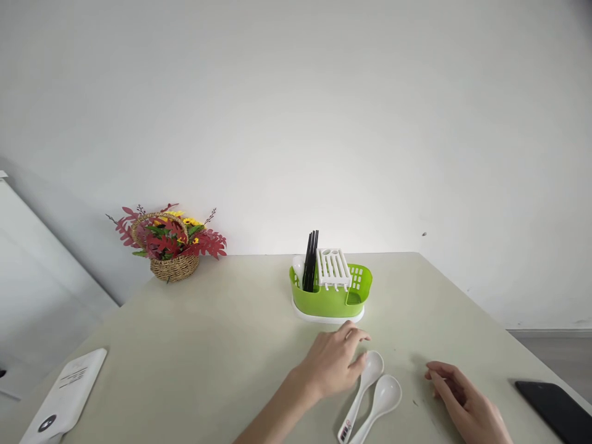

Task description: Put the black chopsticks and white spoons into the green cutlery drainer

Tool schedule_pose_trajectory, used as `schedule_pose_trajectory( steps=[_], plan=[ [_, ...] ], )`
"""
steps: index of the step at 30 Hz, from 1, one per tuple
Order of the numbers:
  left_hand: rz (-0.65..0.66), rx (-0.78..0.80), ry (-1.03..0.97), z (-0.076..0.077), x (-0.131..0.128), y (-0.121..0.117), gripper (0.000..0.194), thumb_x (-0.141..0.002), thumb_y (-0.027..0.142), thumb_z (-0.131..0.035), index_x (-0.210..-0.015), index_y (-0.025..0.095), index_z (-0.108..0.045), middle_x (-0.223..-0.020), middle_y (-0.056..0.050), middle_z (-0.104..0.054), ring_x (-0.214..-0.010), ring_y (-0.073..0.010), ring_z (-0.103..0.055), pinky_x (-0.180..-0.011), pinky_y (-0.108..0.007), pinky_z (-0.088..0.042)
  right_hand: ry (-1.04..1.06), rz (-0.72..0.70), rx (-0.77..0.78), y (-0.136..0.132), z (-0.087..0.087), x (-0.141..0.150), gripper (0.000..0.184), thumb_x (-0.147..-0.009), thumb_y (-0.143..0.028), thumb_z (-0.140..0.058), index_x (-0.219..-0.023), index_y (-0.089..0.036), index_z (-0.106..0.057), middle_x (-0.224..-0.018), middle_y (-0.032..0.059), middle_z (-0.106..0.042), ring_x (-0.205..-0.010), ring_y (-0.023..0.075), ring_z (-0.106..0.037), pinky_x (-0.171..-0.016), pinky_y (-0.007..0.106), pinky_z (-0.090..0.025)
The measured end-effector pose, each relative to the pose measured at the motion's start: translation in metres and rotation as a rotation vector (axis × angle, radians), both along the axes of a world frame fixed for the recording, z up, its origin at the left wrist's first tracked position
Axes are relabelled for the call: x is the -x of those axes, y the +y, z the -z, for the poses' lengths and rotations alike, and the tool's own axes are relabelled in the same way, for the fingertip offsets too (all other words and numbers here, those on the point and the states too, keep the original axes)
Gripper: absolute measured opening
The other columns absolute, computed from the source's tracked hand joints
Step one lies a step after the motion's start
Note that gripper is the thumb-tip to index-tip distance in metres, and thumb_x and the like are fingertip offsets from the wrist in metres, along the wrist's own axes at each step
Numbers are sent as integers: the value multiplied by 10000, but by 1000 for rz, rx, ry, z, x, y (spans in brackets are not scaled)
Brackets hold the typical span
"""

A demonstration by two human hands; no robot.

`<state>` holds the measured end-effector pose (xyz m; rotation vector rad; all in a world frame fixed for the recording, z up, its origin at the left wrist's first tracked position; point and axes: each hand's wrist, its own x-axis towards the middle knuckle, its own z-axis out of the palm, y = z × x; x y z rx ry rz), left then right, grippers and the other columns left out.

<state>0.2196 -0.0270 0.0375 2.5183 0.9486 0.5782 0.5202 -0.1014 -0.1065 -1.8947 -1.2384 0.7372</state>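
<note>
Two white spoons lie side by side on the table, bowls pointing away from me: the left spoon [370,369] has a small printed mark on its handle, and the right spoon [387,394] sits slightly nearer. My left hand [333,362] hovers at the left spoon's bowl, thumb apart from the bent fingers and nothing held; whether the thumb touches the spoon I cannot tell. To the right of the spoons, my right hand [467,404] rests with curled fingers and thumb drawn together, nothing visible in it. Beyond the hands stands a green cutlery holder [326,303] on a white base.
Black chopsticks [311,262] and another white spoon [298,267] stand in the holder's left end, beside a white slotted rack [333,268]. A flower basket [174,268] is at the back left. A white device [69,391] lies left, a black phone [557,407] right.
</note>
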Motion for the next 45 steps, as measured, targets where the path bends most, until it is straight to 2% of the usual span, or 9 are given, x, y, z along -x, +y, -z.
schedule_pose_trajectory(
  steps=[3,9,14,23,32,35,38,40,45],
  plan=[
    [-41,52,92,21,-18,0,383,-958,381,-576,-1320,255,-571,-1288,-86,-664,-990,-275,-705,-803,-383,-529,1,0,-33,0,0,-1,512,-814,-701,-560,-1084,-281,-676,-1098,50,-797,-862,232,-761,-755,290,-579],
    [-51,143,174,40,-32,3,347,-946,230,-505,-1278,269,-598,-1270,-51,-693,-1076,-258,-691,-892,-379,-529,27,8,-16,-1,-4,1,514,-780,-693,-587,-1074,-284,-689,-1098,45,-800,-885,228,-760,-765,274,-579],
    [-76,137,226,37,-28,6,414,-895,211,-511,-1287,263,-632,-1250,-72,-677,-971,-251,-703,-847,-382,-551,24,35,-35,-2,-12,5,499,-743,-683,-613,-1030,-286,-710,-1060,44,-809,-851,231,-763,-722,268,-581],
    [-363,240,171,25,5,18,216,-798,122,-583,-922,230,-723,-911,-20,-781,-825,-209,-711,-759,-314,-521,35,12,2,0,-2,0,525,-781,-709,-572,-1089,-296,-671,-1112,41,-794,-895,232,-755,-786,289,-573],
    [-481,168,95,21,63,31,286,-862,49,-516,-908,226,-736,-1061,-28,-757,-831,-165,-703,-736,-269,-490,-1,27,-68,-6,-3,8,487,-868,-697,-497,-1118,-302,-634,-1101,43,-795,-868,224,-762,-751,293,-552],
    [-500,138,106,17,73,31,256,-919,129,-511,-1052,226,-708,-1121,-53,-731,-822,-170,-695,-724,-276,-488,-5,34,-60,-5,-4,7,482,-845,-689,-525,-1103,-301,-648,-1108,39,-797,-880,226,-764,-741,286,-556],
    [-461,148,143,11,73,26,255,-977,387,-530,-1088,227,-694,-1063,-65,-725,-848,-205,-690,-734,-303,-492,-12,40,-45,-5,-5,6,484,-810,-688,-556,-1080,-301,-663,-1084,35,-803,-871,233,-766,-714,280,-558],
    [-423,181,171,8,67,22,350,-919,532,-610,-1078,234,-703,-991,-52,-730,-861,-222,-688,-750,-309,-492,-22,48,-42,-5,-5,7,484,-819,-694,-540,-1080,-306,-664,-1080,31,-802,-872,231,-763,-711,280,-552],
    [-381,260,256,5,55,17,266,-802,474,-767,-968,268,-743,-861,0,-719,-842,-222,-693,-739,-293,-475,-26,28,-50,-6,-5,9,487,-863,-706,-490,-1100,-306,-635,-1108,29,-789,-870,217,-753,-769,292,-539]
  ],
)
